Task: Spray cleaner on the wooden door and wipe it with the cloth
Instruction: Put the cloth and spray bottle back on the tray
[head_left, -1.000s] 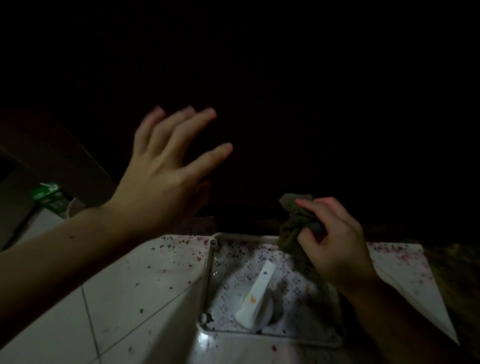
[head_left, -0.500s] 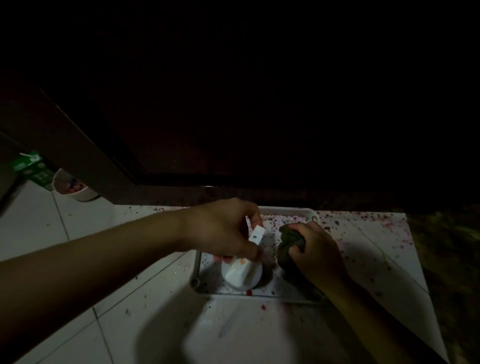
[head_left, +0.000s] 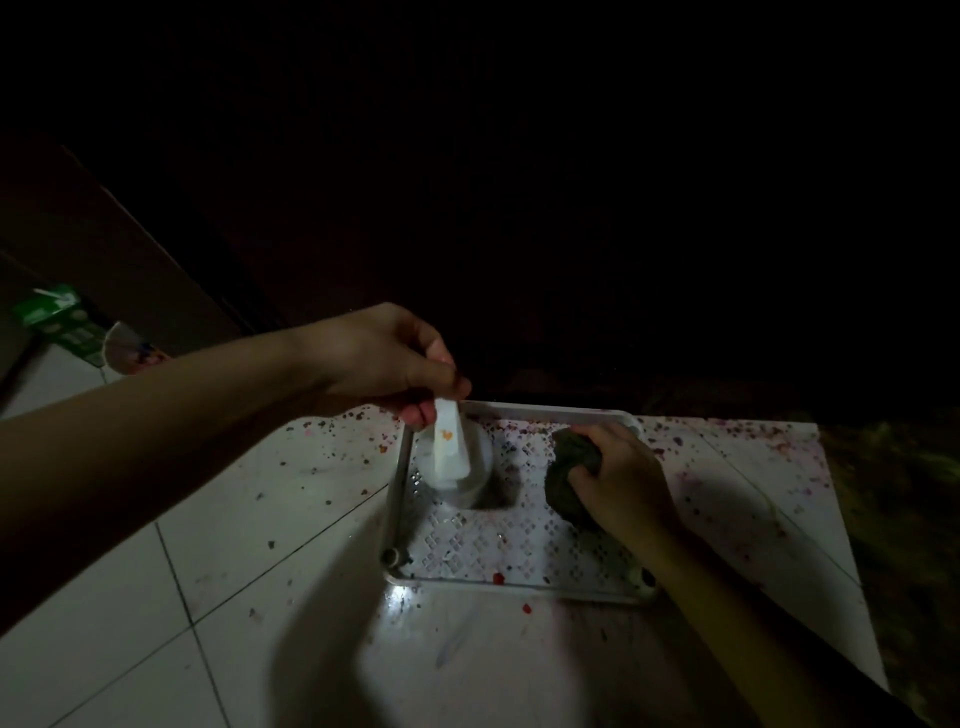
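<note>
The scene is very dim. A white spray bottle (head_left: 453, 457) stands at the far left of a white perforated tray (head_left: 498, 545) on the floor. My left hand (head_left: 384, 358) grips the bottle's spray head from above. My right hand (head_left: 621, 480) holds a bunched dark cloth (head_left: 569, 467) down on the tray's right side. The dark wooden door (head_left: 519, 208) fills the upper view right behind the tray; its surface is nearly black.
White floor tiles (head_left: 156, 597) speckled with dark and reddish bits surround the tray. A green carton (head_left: 57, 322) and a small bowl (head_left: 127, 348) sit at the far left by the door frame (head_left: 130, 249). Darker flooring (head_left: 904, 519) lies at the right.
My left hand came down from the door and took hold of the spray bottle's head, tipping it more upright. My right hand lowered the cloth onto the tray.
</note>
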